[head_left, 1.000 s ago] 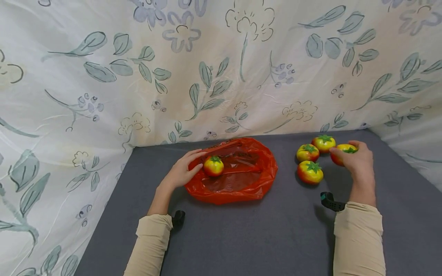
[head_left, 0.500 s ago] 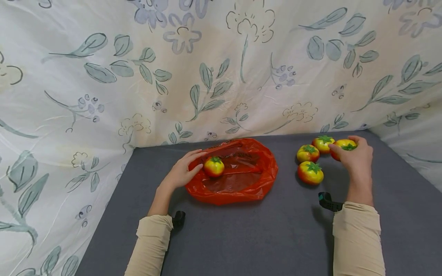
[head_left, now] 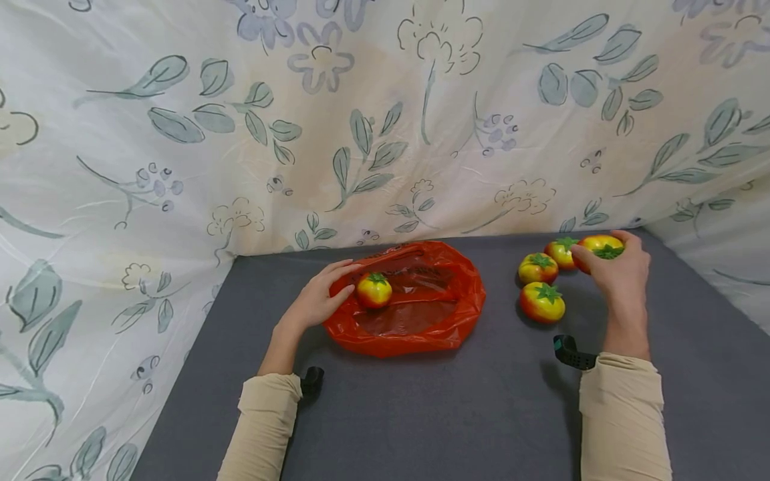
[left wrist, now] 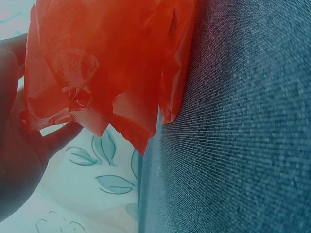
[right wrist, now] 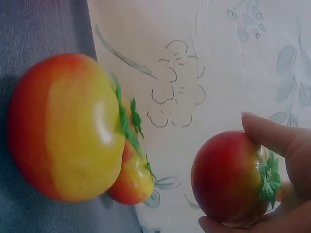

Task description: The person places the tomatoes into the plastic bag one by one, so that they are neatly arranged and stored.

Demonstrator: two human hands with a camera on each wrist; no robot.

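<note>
My left hand [head_left: 317, 295] grips the left rim of an open red plastic bag [head_left: 409, 344]; in the left wrist view the thin red film [left wrist: 97, 73] lies in front of some of its fingers. One red-and-yellow tomato [head_left: 374, 295] with a green leafy top sits inside the bag near my thumb. Over on the right, my right hand [head_left: 624, 274] holds another tomato [right wrist: 228, 177] between thumb and fingers, raised off the table. Close to its left lie a front tomato [head_left: 543, 304], a middle tomato [head_left: 537, 268] and a back tomato [head_left: 561, 254].
A dark grey cloth [head_left: 445, 414] covers the table. Floral fabric [head_left: 373, 133] hangs along the back and the sides. Each wrist wears a black strap device, such as the right one [head_left: 571, 351].
The tomato in my right hand has risen and moved slightly back, coming up off the table. My left hand and the bag have stayed in place.
</note>
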